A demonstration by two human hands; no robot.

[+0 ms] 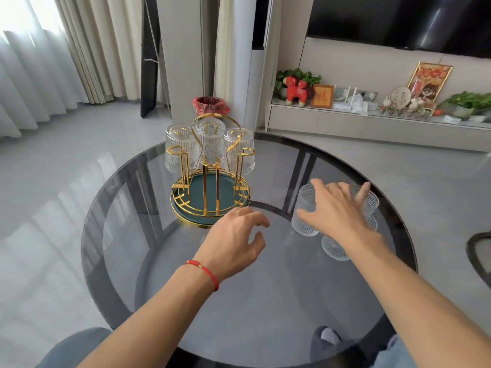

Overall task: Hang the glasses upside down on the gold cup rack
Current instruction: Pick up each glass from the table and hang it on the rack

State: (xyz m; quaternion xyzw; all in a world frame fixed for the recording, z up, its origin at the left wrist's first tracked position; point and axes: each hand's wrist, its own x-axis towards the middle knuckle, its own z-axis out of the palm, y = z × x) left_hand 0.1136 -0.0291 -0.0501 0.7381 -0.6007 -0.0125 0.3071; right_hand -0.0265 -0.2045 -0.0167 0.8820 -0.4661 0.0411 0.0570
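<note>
The gold cup rack (210, 181) with a teal base stands at the far left of the round glass table (186, 301). Three ribbed clear glasses hang upside down on it: left (178, 148), middle (211, 140) and right (243, 147). Two near pegs are bare. On the right side of the table stand three more ribbed glasses: one (304, 212), one (372, 205) and a nearer one (333, 248). My right hand (337, 208) hovers spread over them, fingers apart, gripping nothing. My left hand (236, 240) floats just in front of the rack's base, fingers loosely curled, empty.
A bin with a red bag (210, 104) stands on the floor behind the rack. A low TV shelf (372, 120) with ornaments runs along the back right. A dark chair edge (478, 251) shows at the right. My knees sit under the table's near rim.
</note>
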